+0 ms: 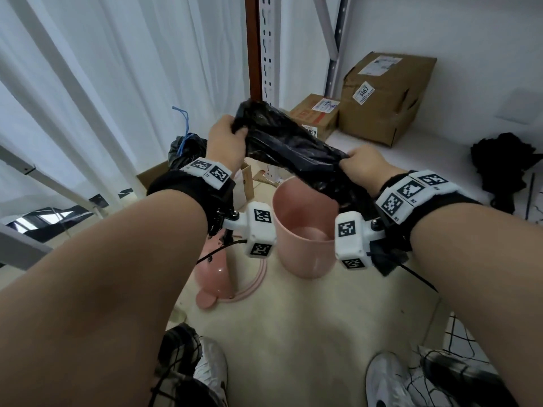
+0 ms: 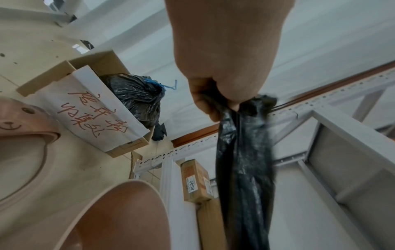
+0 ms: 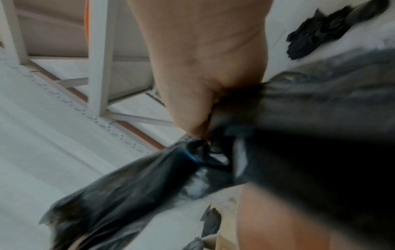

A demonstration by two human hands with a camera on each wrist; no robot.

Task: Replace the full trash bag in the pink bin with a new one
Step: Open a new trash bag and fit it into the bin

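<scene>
Head view: left hand (image 1: 224, 139) and right hand (image 1: 363, 165) stretch new black bag (image 1: 289, 148) above pink bin (image 1: 296, 230).
Fingers: both hands' curled, gripping the bag's ends.
Full bag (image 1: 185, 148): in carton behind the bin.

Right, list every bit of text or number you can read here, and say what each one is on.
"1467": white sticker on the large cardboard box on the shelf.
"8090": white sticker on the small cardboard box; only "090" shows in the head view.
Red handwritten characters on the white paper on the open box holding the tied black bag: I can't make them out.
Shipping labels on both shelf boxes: too small.
Wrist markers: patterns only.
</scene>
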